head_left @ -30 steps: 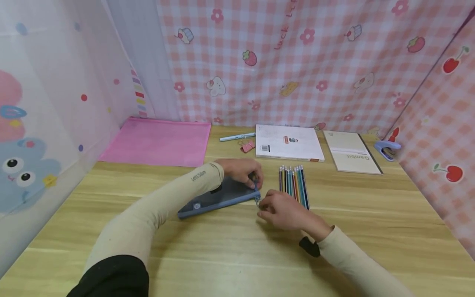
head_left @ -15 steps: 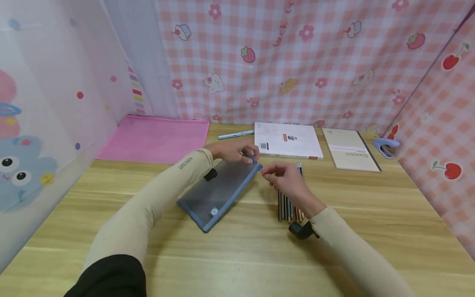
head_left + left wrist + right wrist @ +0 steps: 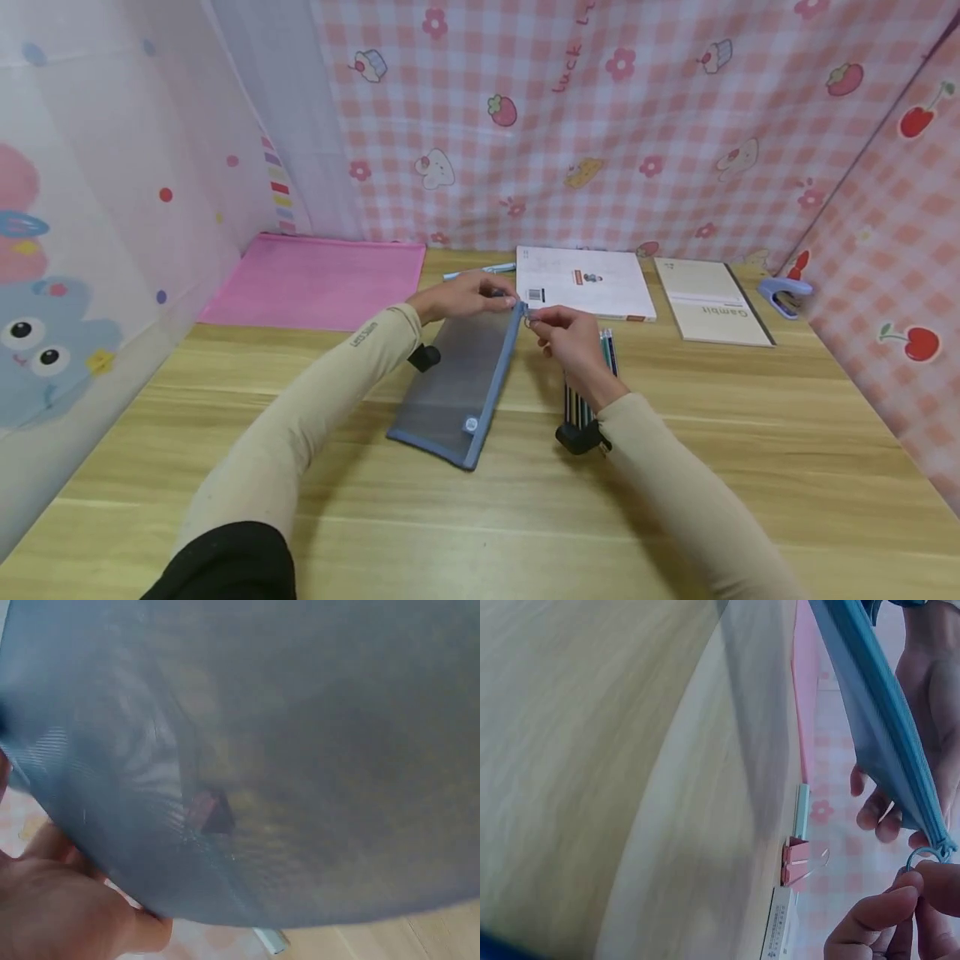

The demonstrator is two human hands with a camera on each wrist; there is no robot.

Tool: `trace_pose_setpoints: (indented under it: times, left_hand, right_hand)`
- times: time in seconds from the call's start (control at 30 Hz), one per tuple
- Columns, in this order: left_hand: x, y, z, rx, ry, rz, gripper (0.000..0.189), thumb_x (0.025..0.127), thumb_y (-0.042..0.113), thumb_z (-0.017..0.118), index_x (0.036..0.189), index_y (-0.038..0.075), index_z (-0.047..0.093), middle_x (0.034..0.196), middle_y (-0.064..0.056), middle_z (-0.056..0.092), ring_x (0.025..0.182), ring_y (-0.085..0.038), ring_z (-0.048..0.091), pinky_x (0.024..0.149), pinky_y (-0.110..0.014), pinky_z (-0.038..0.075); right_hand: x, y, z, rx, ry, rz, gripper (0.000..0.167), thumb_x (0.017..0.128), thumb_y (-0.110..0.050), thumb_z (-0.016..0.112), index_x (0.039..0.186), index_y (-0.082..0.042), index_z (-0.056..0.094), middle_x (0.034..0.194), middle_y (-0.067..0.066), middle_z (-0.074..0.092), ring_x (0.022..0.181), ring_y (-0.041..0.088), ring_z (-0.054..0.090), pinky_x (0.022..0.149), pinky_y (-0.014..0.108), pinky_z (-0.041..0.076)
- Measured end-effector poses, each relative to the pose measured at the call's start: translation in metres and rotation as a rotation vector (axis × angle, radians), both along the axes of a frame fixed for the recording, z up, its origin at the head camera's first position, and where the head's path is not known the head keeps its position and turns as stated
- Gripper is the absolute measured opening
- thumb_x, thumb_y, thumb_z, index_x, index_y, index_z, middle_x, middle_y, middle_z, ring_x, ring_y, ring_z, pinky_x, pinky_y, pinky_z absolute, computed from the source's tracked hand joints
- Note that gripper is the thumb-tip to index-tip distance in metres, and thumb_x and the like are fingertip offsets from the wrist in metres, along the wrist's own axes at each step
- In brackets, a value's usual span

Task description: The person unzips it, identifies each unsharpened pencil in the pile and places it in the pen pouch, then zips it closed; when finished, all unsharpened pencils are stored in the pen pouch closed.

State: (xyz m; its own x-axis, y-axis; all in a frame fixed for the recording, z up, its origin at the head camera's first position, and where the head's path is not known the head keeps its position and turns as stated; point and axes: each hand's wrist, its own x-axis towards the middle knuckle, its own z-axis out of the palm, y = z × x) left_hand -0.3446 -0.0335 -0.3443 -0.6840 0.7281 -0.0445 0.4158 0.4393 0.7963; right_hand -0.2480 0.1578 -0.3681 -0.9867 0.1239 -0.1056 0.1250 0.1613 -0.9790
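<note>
A grey mesh zip pouch (image 3: 457,383) with blue trim hangs slantwise over the table, its small round label near the lower end. My left hand (image 3: 467,298) grips its far upper corner between thumb and fingers. At the same end, my right hand (image 3: 573,342) pinches a small blue ring (image 3: 912,859) attached to the corner of the zip edge (image 3: 889,705), as the right wrist view shows. In the left wrist view the mesh (image 3: 300,750) covers most of the picture, with part of my left hand (image 3: 67,907) below it. Whether the zip is closed I cannot tell.
Under my right wrist lie several pencils (image 3: 573,408). Along the back are a pink folder (image 3: 322,283), a light blue pen (image 3: 498,268), a white book (image 3: 585,283), a beige notebook (image 3: 712,302) and a purple stapler (image 3: 784,297). A pink binder clip (image 3: 795,862) shows behind the pouch.
The pouch has swung from lying nearly crosswise to pointing away from me, its held corner raised and moved farther off. Both hands have moved with it, still holding the corner and ring.
</note>
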Motion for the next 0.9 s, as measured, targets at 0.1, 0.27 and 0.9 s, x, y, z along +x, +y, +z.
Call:
trace_pose_setpoints:
  times: [0.1,0.27,0.9]
  left_hand:
    - [-0.003,-0.002,-0.001,0.03,0.007,0.071,0.026,0.102,0.022,0.058,0.121,0.009,0.07,0.123,-0.009,0.068,0.112,-0.02,0.06,0.102,-0.038,0.049]
    - [-0.012,-0.009,-0.003,0.117,-0.019,0.209,0.028,0.102,0.026,0.059,0.12,0.01,0.07,0.124,-0.012,0.066,0.109,-0.024,0.06,0.101,-0.041,0.048]
    - [-0.027,-0.042,0.003,0.226,-0.2,0.466,0.065,0.103,0.053,0.045,0.148,0.007,0.041,0.157,-0.013,0.037,0.147,-0.026,0.033,0.125,-0.042,0.027]
  right_hand:
    - [-0.002,-0.004,0.0,0.02,0.014,0.013,0.016,0.098,-0.008,0.062,0.108,0.002,0.069,0.091,-0.002,0.065,0.069,0.009,0.056,0.062,0.025,0.052]
    - [0.003,-0.012,-0.002,0.091,0.029,0.068,0.011,0.096,0.001,0.056,0.098,0.001,0.067,0.092,0.003,0.061,0.073,0.013,0.058,0.064,0.028,0.051]
    - [0.07,-0.022,0.004,0.198,0.37,0.309,0.051,0.094,-0.013,0.071,0.062,-0.012,0.031,0.075,0.008,0.071,0.067,0.022,0.069,0.053,0.026,0.054]
